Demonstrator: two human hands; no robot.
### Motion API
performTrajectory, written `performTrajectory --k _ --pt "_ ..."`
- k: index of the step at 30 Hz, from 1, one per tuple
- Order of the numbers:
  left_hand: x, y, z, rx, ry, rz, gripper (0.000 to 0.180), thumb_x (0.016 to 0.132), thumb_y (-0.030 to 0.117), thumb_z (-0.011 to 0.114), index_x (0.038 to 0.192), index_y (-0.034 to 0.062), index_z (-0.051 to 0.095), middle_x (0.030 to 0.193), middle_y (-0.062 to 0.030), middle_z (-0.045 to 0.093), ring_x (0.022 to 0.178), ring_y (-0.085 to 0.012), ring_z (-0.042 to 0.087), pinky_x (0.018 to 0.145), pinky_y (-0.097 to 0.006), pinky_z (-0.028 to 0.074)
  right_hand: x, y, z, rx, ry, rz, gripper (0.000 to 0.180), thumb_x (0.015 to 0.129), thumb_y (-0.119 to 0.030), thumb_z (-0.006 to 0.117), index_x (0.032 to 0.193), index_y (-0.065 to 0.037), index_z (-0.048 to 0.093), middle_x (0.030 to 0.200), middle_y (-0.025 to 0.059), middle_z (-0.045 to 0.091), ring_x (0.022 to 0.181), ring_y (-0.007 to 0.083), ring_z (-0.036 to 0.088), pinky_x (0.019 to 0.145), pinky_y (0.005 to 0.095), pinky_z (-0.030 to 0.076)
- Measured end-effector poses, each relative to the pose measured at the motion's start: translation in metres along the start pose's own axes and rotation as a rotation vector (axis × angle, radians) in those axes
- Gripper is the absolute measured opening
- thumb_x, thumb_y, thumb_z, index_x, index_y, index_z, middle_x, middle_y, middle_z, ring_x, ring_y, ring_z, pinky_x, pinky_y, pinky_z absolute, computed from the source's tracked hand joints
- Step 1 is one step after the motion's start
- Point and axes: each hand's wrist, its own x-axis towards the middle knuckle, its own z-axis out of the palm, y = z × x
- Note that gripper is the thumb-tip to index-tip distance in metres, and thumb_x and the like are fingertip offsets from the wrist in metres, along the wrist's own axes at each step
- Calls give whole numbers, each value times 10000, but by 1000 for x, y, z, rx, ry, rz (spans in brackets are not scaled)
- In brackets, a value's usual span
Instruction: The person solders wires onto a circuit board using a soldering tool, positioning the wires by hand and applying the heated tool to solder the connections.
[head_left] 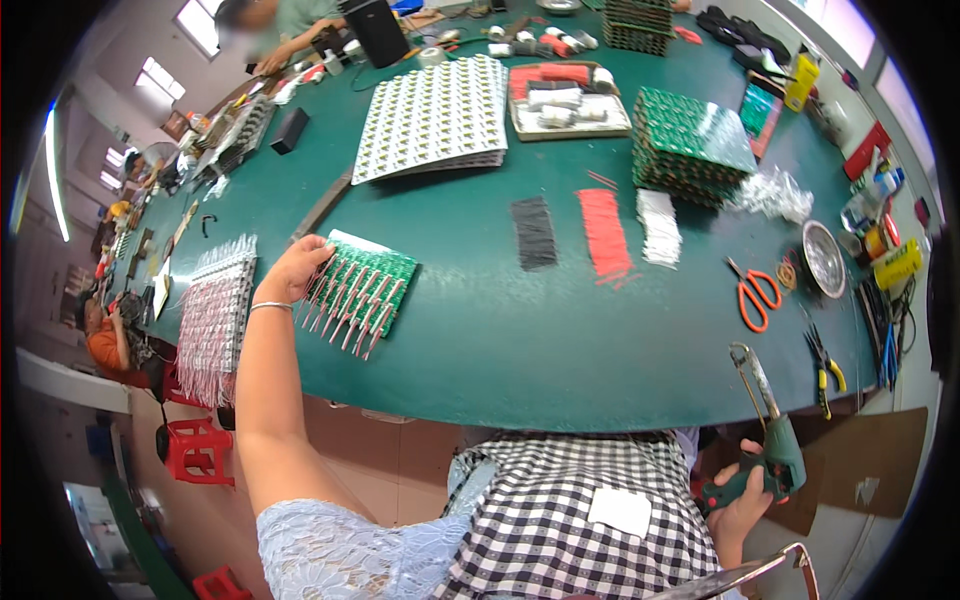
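My left hand (300,268) pinches the upper left corner of a green circuit board panel (398,268) lying near the table's front left. Rows of wires in pinkish and dark tones stand up from the panel and lean toward the front edge. At the lower right, beside the table edge, my right hand (742,500) is wrapped around the green handle of a soldering gun (785,455). Its metal tip points up and left, apart from the panel. Left of my left hand sits a stack of wired boards (215,315), their wires hanging over the edge.
Bundles of black wires (534,234), red wires (604,235) and white wires (658,228) lie mid-table. Behind them are white panels (435,120), a tray (570,130) and stacked green boards (690,145). Orange scissors (755,295), pliers (824,365) and a metal bowl (823,260) lie right.
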Motion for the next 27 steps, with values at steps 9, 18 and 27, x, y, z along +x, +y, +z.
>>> performTrajectory --k 9,18,27 --pt "-12 -22 -76 303 320 -58 109 830 173 668 870 100 598 714 31 561 604 -70 491 510 -235 397 3 -19 35 -45 -26 -59 309 966 -212 408 1125 43 477 901 107 598 535 100 514 475 233 421" --pt "-8 38 35 510 390 589 138 849 126 616 887 -5 637 768 -40 618 717 -104 559 662 -252 448 11 -26 21 41 -81 61 355 917 -228 506 1154 35 477 906 115 586 547 120 542 438 233 433" --pt "-19 190 345 898 -119 1666 737 665 325 782 1318 182 473 1348 -153 447 1241 -365 405 1018 -445 345 10 -3 8 136 115 -27 324 902 -141 487 1169 40 454 1111 174 576 605 160 591 488 254 492"
